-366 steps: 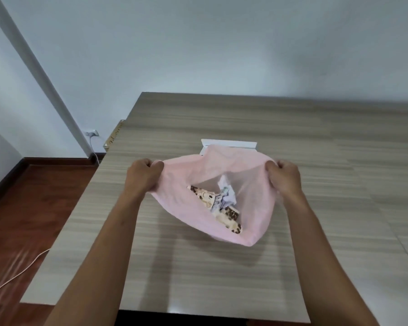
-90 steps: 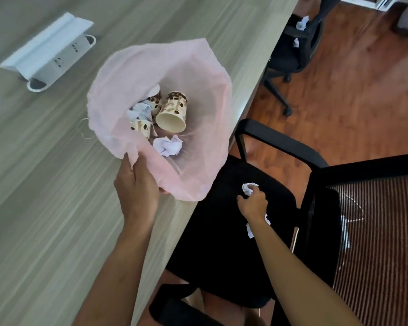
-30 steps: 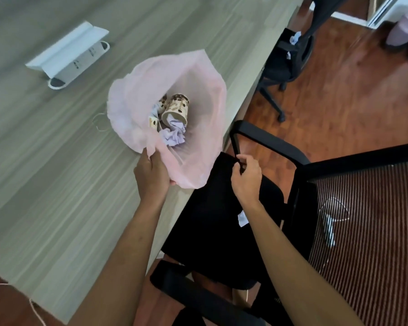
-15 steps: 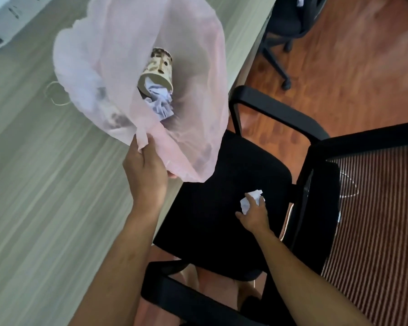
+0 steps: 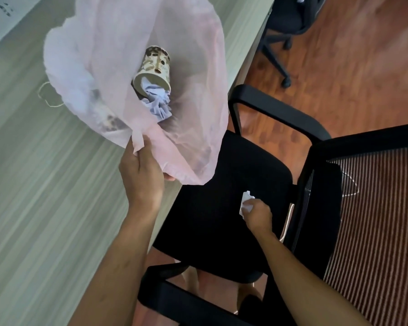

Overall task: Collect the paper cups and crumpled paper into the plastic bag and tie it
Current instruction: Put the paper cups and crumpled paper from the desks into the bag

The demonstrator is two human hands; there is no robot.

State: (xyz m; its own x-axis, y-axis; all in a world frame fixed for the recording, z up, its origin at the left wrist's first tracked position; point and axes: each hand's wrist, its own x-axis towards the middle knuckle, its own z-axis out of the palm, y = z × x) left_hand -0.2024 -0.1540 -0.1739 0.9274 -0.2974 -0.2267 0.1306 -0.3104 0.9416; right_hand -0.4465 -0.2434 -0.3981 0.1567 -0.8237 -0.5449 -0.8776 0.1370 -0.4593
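Observation:
A pink plastic bag (image 5: 193, 90) lies open at the table's right edge, its mouth hanging over the chair. Inside it a patterned paper cup (image 5: 155, 64) lies on its side with crumpled paper (image 5: 159, 103) at its mouth; another cup shows dimly through the bag's left wall. My left hand (image 5: 141, 171) grips the bag's near rim. My right hand (image 5: 256, 214) is down on the black chair seat (image 5: 210, 208), its fingers curled round a white crumpled paper (image 5: 246, 201).
The wooden table (image 5: 45, 196) fills the left side. A white socket box (image 5: 3, 22) sits at its far left corner. Black armrests (image 5: 276, 114) and a mesh backrest (image 5: 375, 220) surround the seat. A second office chair (image 5: 290, 17) stands on the wooden floor beyond.
My right hand has closed round the crumpled paper on the seat, which its fingers were only reaching half a second ago. The left hand keeps its hold on the bag.

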